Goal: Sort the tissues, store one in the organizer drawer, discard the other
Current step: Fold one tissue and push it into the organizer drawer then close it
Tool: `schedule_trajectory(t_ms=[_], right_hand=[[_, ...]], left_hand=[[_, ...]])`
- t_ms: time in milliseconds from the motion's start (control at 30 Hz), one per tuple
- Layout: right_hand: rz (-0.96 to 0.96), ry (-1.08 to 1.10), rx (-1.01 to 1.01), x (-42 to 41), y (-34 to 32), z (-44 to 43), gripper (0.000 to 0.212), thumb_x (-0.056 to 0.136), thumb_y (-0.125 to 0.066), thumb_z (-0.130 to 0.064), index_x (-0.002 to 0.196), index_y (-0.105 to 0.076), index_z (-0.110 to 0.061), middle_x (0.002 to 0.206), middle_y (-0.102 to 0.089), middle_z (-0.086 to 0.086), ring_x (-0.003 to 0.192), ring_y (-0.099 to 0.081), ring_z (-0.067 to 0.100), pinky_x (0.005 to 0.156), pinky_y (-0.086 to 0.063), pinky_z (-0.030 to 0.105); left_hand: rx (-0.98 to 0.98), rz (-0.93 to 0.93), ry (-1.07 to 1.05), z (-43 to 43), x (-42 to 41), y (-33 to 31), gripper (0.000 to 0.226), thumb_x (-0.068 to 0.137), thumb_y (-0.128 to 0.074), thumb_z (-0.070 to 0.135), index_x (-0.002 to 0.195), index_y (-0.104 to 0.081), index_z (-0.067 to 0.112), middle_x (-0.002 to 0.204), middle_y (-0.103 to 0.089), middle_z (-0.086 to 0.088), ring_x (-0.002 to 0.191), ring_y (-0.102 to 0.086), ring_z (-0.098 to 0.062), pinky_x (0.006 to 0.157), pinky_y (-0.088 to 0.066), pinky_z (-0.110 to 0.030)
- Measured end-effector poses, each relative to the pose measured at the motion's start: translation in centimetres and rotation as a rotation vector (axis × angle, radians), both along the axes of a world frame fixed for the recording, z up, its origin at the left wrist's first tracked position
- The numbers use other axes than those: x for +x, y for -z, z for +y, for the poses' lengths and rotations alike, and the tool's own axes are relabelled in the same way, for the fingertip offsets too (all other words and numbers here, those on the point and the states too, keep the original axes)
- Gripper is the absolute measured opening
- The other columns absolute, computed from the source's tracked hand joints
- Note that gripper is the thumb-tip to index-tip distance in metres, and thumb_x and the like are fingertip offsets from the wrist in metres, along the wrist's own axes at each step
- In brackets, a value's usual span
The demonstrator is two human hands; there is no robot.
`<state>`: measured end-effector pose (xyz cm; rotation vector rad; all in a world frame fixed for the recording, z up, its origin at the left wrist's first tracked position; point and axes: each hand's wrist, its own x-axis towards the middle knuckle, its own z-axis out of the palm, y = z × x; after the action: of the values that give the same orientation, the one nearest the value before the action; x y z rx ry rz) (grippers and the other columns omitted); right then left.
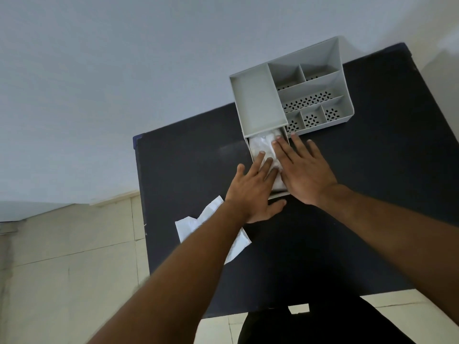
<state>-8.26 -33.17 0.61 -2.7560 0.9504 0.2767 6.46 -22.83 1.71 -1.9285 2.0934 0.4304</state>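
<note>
A grey organizer (258,100) stands at the far side of the dark table, and its drawer (279,194) is pulled out toward me. A white tissue (259,145) lies crumpled inside the drawer. My left hand (253,192) lies flat with fingers spread over the drawer's near half, fingertips on the tissue. My right hand (303,170) is flat beside it, fingers pressing the tissue's right part and the drawer's right wall. A second white tissue (196,224) lies on the table's left edge, partly hidden under my left forearm.
The dark table (372,194) stands against a pale wall. The organizer has several perforated open compartments (313,100) on its right side. Tiled floor (62,269) shows to the left and below the table edge.
</note>
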Motion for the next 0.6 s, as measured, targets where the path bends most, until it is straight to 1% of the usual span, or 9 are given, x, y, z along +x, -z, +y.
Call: schedule_trajectory(t_ms=[100,167,267,333,433,500,600], right_hand=[[0.052,-0.032,-0.048,0.4,-0.1,-0.4,0.073,0.101,-0.039,-0.04,0.161,-0.005,-0.014,0.169,-0.007,0.008,0.155,-0.001,0.034,0.121,-0.011,0.058],[0.085,-0.034,-0.074,0.8,-0.1,-0.7,0.072,0.101,-0.039,-0.042,0.161,-0.008,-0.015,0.169,-0.007,0.007,0.155,0.0,0.034,0.121,-0.01,0.059],[0.134,-0.045,-0.095,1.7,-0.2,-0.8,0.071,0.102,-0.033,-0.045,0.161,-0.006,-0.015,0.17,-0.005,0.005,0.155,0.006,0.033,0.122,-0.006,0.059],[0.156,-0.036,-0.098,1.9,-0.3,-0.7,0.072,0.101,-0.032,-0.046,0.161,-0.005,-0.015,0.17,-0.003,0.005,0.155,0.005,0.033,0.122,-0.006,0.059],[0.171,-0.004,-0.083,1.8,-0.3,-0.5,0.074,0.101,-0.035,-0.045,0.161,-0.003,-0.016,0.17,-0.004,0.005,0.154,-0.004,0.036,0.12,-0.012,0.06],[0.174,0.021,-0.069,1.9,-0.4,-0.4,0.074,0.101,-0.036,-0.045,0.16,-0.003,-0.016,0.17,-0.004,0.006,0.153,-0.01,0.038,0.119,-0.016,0.061],[0.186,0.028,-0.062,2.2,-0.4,-0.3,0.077,0.1,-0.04,-0.047,0.16,-0.003,-0.015,0.169,-0.004,0.009,0.153,-0.012,0.038,0.118,-0.018,0.061]], left_hand=[[0.029,-0.069,0.001,0.0,0.7,0.1,0.104,0.084,-0.032,0.081,0.16,-0.016,0.012,0.168,-0.004,-0.012,0.155,0.009,-0.03,0.114,-0.019,-0.06],[0.016,-0.114,-0.022,-0.3,0.9,0.1,0.112,0.081,-0.039,0.083,0.16,-0.011,0.008,0.168,0.0,-0.014,0.154,0.01,-0.031,0.113,-0.021,-0.059],[0.024,-0.161,-0.049,-0.9,0.9,-0.1,0.123,0.076,-0.047,0.083,0.159,-0.002,0.004,0.168,0.006,-0.016,0.154,0.012,-0.033,0.112,-0.023,-0.058],[0.046,-0.173,-0.044,-1.5,0.8,-0.2,0.126,0.074,-0.05,0.082,0.159,0.0,0.004,0.167,0.008,-0.016,0.154,0.013,-0.033,0.113,-0.021,-0.059],[0.077,-0.189,-0.039,-2.2,0.7,-0.1,0.128,0.072,-0.053,0.082,0.159,0.002,0.005,0.167,0.009,-0.016,0.154,0.013,-0.033,0.114,-0.019,-0.06],[0.091,-0.203,-0.045,-2.4,0.7,-0.1,0.129,0.072,-0.053,0.083,0.159,0.002,0.006,0.167,0.009,-0.016,0.153,0.013,-0.034,0.114,-0.018,-0.06],[0.1,-0.232,-0.059,-2.5,0.8,0.0,0.13,0.071,-0.051,0.085,0.159,0.001,0.005,0.167,0.008,-0.018,0.153,0.012,-0.035,0.114,-0.02,-0.059]])
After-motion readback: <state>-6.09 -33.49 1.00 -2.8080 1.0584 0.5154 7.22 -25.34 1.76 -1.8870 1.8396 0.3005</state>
